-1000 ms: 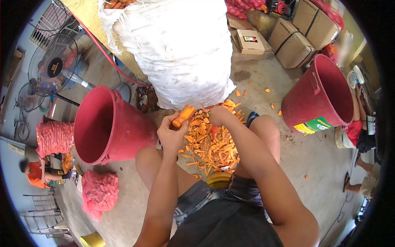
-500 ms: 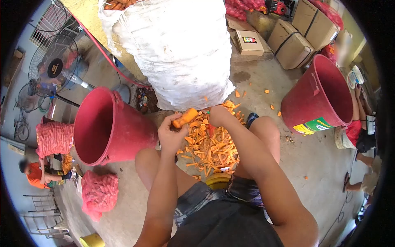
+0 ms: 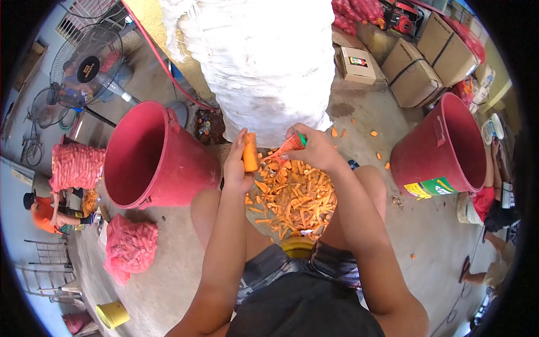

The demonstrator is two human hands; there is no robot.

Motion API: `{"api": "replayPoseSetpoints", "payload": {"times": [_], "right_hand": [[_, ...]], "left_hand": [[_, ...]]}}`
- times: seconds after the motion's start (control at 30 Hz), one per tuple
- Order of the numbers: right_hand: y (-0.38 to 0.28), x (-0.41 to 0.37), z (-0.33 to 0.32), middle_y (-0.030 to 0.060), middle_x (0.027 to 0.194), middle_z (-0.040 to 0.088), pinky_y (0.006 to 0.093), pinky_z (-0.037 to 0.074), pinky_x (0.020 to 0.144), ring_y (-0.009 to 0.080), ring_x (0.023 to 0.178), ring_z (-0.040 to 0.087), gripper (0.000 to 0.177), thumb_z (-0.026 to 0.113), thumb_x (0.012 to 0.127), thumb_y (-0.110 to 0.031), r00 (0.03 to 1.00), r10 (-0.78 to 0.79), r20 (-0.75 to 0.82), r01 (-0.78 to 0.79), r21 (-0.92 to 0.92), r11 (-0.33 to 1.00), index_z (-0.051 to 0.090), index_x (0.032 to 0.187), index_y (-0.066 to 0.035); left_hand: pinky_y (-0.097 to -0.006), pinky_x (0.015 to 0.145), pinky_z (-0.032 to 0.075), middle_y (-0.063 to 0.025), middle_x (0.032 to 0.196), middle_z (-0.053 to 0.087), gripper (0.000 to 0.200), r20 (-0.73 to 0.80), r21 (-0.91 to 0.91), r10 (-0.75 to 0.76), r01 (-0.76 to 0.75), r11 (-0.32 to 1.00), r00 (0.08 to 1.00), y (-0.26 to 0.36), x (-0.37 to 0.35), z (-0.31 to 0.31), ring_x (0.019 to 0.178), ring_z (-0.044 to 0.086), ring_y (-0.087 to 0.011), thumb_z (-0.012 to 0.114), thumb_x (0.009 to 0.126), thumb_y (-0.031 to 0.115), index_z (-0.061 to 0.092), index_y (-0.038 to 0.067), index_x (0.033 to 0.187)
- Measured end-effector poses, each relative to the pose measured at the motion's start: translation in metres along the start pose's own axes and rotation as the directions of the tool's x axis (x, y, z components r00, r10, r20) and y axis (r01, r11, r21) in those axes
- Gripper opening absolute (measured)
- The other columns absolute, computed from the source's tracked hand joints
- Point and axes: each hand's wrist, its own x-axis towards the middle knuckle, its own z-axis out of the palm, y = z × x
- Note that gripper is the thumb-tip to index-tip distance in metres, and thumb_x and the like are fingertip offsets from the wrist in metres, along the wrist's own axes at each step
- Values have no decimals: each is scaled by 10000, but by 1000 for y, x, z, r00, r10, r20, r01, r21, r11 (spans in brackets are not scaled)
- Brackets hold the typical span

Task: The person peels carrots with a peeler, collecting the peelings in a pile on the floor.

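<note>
My left hand (image 3: 237, 167) is closed around an orange carrot (image 3: 250, 153), held nearly upright with its cut end showing. To its right, my right hand (image 3: 315, 147) grips a red and green peeler (image 3: 289, 147); its head points left and down, apart from the carrot. Below both hands, a heap of carrot peels and pieces (image 3: 297, 196) covers the floor between my knees. Part of a yellow container (image 3: 295, 248) shows at the heap's near edge, mostly hidden by my shorts.
A large white sack (image 3: 275, 67) stands just ahead. Red bins stand at left (image 3: 188, 163) and right (image 3: 418, 149). A pink mesh bag (image 3: 130, 247) lies left. Beyond are a fan (image 3: 87, 70), cardboard boxes (image 3: 412, 76), and a person in orange (image 3: 45, 213) at far left.
My right hand has drawn back and turned, bringing the peeler into clearer sight. The carrot has gone from a slant to nearly upright in my left hand. The head view has shifted slightly.
</note>
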Motion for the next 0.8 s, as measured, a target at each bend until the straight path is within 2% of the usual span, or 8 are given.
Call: {"api": "replayPoseSetpoints", "payload": {"times": [0.17, 0.33, 0.4, 0.53, 0.6, 0.67, 0.73, 0.8], "right_hand": [[22, 6, 24, 65, 1049, 709, 339, 524, 924, 178, 989, 652, 522, 940, 780, -215, 974, -225, 7, 224, 81, 971, 643, 1181, -65], [28, 14, 15, 66, 1024, 719, 344, 529, 913, 179, 971, 656, 522, 941, 779, -207, 973, -227, -42, 229, 69, 971, 639, 1174, -49], [26, 17, 0, 75, 977, 727, 354, 541, 877, 182, 922, 664, 512, 935, 788, -215, 992, 72, -106, -64, 77, 995, 637, 1168, -46], [50, 32, 4, 83, 937, 732, 362, 549, 841, 186, 872, 670, 519, 937, 790, -232, 969, -66, -238, 58, -41, 997, 635, 1166, -41], [54, 37, 3, 159, 965, 755, 420, 574, 857, 311, 908, 736, 604, 931, 780, -308, 956, 43, -291, -92, -156, 983, 634, 1247, -67], [48, 35, 0, 166, 997, 756, 421, 571, 870, 315, 945, 737, 610, 937, 770, -308, 968, 80, -240, -95, -50, 994, 640, 1250, -77], [42, 30, 7, 173, 1029, 756, 422, 568, 884, 320, 982, 737, 616, 942, 761, -308, 978, 107, -178, -100, 49, 994, 646, 1253, -86], [37, 20, 29, 82, 1056, 740, 375, 541, 915, 200, 990, 683, 572, 960, 751, -228, 982, -162, -96, 169, 67, 983, 654, 1201, -50]], "left_hand": [[-338, 900, 563, -71, 1426, 593, 430, -14, 37, -147, 147, 988, 989, -19, -6, 17, 1091, 634, -168, 429, 1139, 237, 520, 85, 1531], [-324, 871, 570, -97, 1384, 630, 449, 85, 191, -261, 241, 951, 962, -22, -11, 10, 1096, 657, -177, 443, 1129, 224, 518, 50, 1536], [-319, 845, 572, -91, 1366, 639, 450, 84, 193, -282, 262, 946, 956, -22, -11, 2, 1070, 661, -176, 447, 1126, 224, 519, 49, 1534], [-323, 766, 570, -73, 1311, 660, 439, 51, 175, -308, 295, 939, 950, -16, -15, 1, 1006, 664, -167, 460, 1117, 218, 536, 50, 1515], [-321, 699, 559, -70, 1285, 666, 429, 76, 173, -340, 323, 930, 938, -10, -19, -2, 950, 659, -176, 467, 1118, 247, 550, 71, 1500], [-318, 633, 549, -66, 1258, 672, 421, 100, 178, -371, 350, 920, 923, -8, -20, -3, 894, 654, -185, 473, 1118, 277, 564, 92, 1485], [-339, 686, 571, -89, 1314, 663, 415, -42, 76, -263, 266, 961, 964, -14, -17, -4, 969, 677, -202, 495, 1117, 307, 584, 91, 1460], [-368, 753, 588, -106, 1347, 653, 411, -11, -26, -319, 319, 947, 948, -17, -5, -7, 1030, 681, -218, 493, 1121, 302, 577, 90, 1463]]}}
